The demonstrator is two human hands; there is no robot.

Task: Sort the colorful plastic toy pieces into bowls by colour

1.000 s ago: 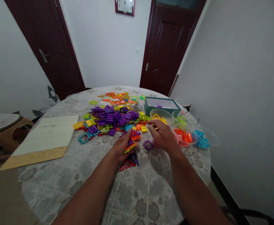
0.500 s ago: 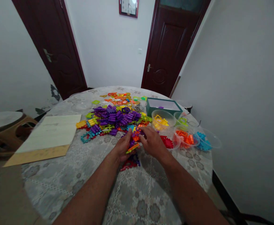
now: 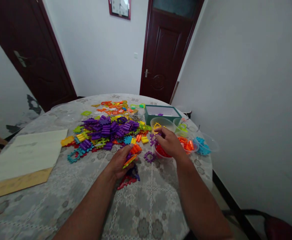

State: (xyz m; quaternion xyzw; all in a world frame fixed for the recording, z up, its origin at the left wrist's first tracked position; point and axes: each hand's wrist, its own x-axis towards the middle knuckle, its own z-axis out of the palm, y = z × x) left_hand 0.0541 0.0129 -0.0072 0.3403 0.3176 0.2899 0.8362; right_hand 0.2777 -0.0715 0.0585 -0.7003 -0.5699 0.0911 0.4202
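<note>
In my left hand is a small bunch of plastic building pieces, orange, purple and yellow-green, with the fingers closed round them. My right hand pinches a purple gear-shaped piece above a clear bowl of red pieces. On the cloth between the hands lies another purple toothed ring. Red and dark blue pieces rest under and beside my left hand. Just beyond it spreads a big heap of mostly purple pieces.
Clear bowls hold yellow pieces, orange pieces and blue pieces at the right. Behind them stands a green box. A sheet of paper lies on cardboard at the left. Orange pieces are scattered at the back.
My right hand has moved right, away from my left hand, with a purple gear-shaped piece. A purple ring now shows on the cloth. The view has turned right.
</note>
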